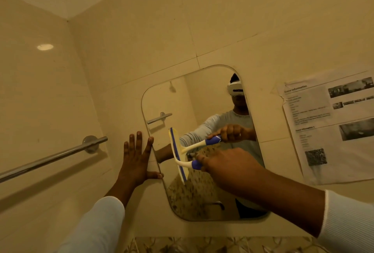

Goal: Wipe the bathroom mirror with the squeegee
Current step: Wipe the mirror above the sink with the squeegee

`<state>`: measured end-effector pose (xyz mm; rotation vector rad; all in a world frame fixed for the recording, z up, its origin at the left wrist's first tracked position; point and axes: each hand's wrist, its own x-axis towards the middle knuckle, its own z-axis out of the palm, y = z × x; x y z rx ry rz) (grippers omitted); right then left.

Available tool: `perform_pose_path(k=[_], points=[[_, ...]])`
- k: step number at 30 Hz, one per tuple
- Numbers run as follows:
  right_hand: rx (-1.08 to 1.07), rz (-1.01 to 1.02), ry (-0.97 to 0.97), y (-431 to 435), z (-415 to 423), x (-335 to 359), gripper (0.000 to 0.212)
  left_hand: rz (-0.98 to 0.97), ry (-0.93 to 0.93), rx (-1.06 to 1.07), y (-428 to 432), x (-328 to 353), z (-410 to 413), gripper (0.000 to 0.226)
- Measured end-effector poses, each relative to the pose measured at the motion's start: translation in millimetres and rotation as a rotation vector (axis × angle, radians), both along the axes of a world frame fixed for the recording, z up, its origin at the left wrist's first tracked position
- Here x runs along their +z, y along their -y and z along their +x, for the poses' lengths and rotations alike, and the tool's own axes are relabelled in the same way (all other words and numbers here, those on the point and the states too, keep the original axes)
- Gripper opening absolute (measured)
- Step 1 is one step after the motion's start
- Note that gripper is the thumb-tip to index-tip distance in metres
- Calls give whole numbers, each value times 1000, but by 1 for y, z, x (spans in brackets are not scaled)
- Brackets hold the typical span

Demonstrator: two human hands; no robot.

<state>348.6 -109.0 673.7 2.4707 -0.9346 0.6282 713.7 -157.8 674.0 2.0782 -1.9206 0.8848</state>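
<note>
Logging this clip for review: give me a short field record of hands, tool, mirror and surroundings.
left hand: flat, fingers straight, pressing at the left edge of the rounded rectangular wall mirror
right hand: grips blue handle of the white-and-blue plastic squeegee
blade: near upright, against the glass, left half
left of mirror: chrome towel bar
right of mirror: printed paper sheet
</note>
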Motion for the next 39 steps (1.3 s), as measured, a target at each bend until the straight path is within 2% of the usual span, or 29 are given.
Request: perform_pose_path(k=[11, 26, 39], points=[[-221, -21, -51, -5, -91, -4, 64, -12, 1, -25, -1, -1, -1, 154], [-419, -58, -106, -15, -160, -8, 59, -15, 4, -55, -2, -1, 1, 157], [-470, -58, -114, -21, -190, -15, 64, -10, -14, -41, -3, 0, -1, 159]])
